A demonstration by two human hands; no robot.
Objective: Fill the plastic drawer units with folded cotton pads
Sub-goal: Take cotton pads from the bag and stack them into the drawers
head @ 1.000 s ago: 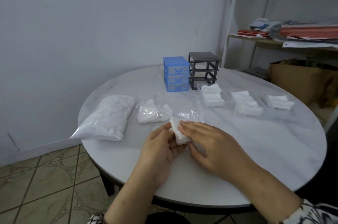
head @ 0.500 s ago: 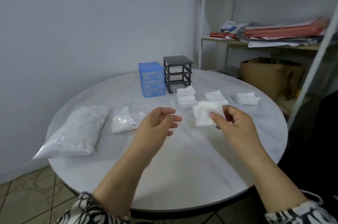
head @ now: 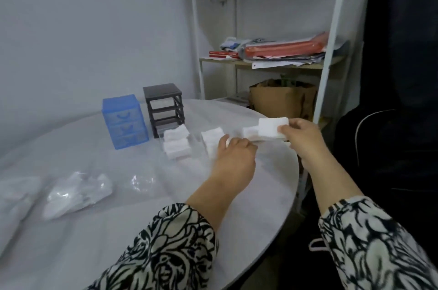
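My right hand (head: pixel 301 134) pinches a white folded cotton pad (head: pixel 272 129) in the air, just above the rightmost pad pile (head: pixel 250 133) near the table's far right edge. My left hand (head: pixel 233 157) hovers lower, its fingers loosely curled beside the middle pad pile (head: pixel 211 138), and nothing shows in its grip. A third pad pile (head: pixel 176 144) lies left of that, in front of the drawer units. The blue drawer unit (head: pixel 125 121) has its three drawers shut. Beside it stands the black drawer frame (head: pixel 164 108) with no drawers in it.
Two clear bags of loose cotton, one larger bag (head: pixel 14 195) and one smaller bag (head: pixel 78 192), lie at the left of the round marble table (head: pixel 260 206). A white shelf rack (head: pixel 329 52) with papers, a cardboard box (head: pixel 282 97) and a dark chair (head: pixel 379 147) stand to the right.
My right hand has carried the pad away from my left hand, right and forward to above the rightmost pile. My left hand let go and reached toward the middle pile. The view turned right.
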